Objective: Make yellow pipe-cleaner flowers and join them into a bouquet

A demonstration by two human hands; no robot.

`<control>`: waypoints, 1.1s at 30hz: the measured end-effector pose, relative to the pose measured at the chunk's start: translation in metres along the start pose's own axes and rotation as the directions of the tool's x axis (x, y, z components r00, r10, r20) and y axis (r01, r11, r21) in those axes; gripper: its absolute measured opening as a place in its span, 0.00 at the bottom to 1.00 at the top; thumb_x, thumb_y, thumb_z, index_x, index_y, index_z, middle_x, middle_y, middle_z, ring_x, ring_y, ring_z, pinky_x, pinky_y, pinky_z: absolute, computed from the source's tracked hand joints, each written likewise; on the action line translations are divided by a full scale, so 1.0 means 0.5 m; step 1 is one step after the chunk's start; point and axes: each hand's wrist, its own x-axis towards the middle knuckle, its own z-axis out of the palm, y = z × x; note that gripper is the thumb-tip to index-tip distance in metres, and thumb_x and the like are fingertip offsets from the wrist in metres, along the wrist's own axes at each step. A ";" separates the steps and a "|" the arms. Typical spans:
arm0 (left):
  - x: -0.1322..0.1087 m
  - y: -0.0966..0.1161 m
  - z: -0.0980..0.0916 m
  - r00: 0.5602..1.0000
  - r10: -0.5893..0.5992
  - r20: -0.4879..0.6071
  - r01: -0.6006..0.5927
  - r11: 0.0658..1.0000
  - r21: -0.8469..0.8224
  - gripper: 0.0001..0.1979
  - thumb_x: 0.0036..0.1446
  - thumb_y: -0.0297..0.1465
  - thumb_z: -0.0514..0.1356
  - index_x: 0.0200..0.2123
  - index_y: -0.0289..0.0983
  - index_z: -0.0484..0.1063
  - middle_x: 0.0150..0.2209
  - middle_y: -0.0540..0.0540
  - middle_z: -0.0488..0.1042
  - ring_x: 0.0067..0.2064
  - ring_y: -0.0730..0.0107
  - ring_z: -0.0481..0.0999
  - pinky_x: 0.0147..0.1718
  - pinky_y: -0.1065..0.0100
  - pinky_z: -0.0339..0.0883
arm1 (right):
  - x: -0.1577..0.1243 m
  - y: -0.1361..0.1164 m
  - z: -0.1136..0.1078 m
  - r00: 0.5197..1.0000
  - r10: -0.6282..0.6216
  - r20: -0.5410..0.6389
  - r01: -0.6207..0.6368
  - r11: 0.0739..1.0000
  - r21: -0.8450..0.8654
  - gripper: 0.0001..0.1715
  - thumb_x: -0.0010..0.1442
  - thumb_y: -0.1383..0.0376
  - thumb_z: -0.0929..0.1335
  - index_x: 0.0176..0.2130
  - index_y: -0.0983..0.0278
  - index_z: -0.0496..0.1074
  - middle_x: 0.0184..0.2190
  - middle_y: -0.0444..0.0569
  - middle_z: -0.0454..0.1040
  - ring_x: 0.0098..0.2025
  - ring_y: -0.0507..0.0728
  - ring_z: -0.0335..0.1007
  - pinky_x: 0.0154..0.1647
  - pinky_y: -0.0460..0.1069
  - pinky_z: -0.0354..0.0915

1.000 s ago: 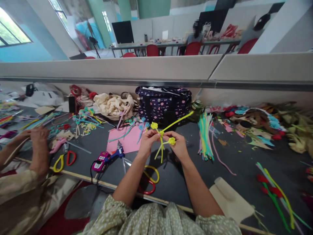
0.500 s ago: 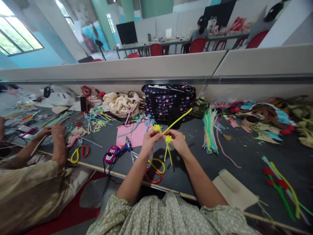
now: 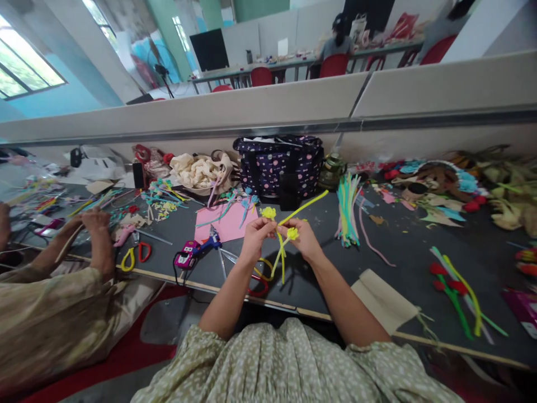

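Observation:
Both my hands meet above the dark table (image 3: 327, 268), pinched on a bundle of yellow pipe cleaners (image 3: 280, 246). My left hand (image 3: 257, 236) grips the stems just under a small curled yellow flower head (image 3: 268, 212). My right hand (image 3: 302, 236) pinches a second curled yellow head (image 3: 292, 233). One long yellow stem (image 3: 305, 206) sticks up and to the right from between my hands. Loose stem ends hang down below my fingers.
Red and yellow scissors (image 3: 260, 277) lie under my hands, a pink and blue glue gun (image 3: 197, 253) to the left on pink paper (image 3: 229, 221). A dotted bag (image 3: 279, 165) stands behind. Pipe cleaner bundle (image 3: 347, 210) lies right. Another person's hands (image 3: 90, 221) work at the left.
The view shifted slightly. My hands kept twisting the yellow bundle; the second flower head moved a little and the hanging stems swung.

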 end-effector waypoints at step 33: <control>-0.057 -0.031 0.022 0.905 -0.332 0.267 0.402 0.873 -0.278 0.19 0.46 0.42 0.70 0.33 0.32 0.76 0.31 0.43 0.78 0.30 0.69 0.77 0.32 0.67 0.73 | -0.020 0.002 -0.015 0.975 0.084 -0.208 -0.009 0.941 0.337 0.19 0.41 0.58 0.76 0.35 0.62 0.75 0.32 0.47 0.77 0.30 0.54 0.70 0.30 0.48 0.66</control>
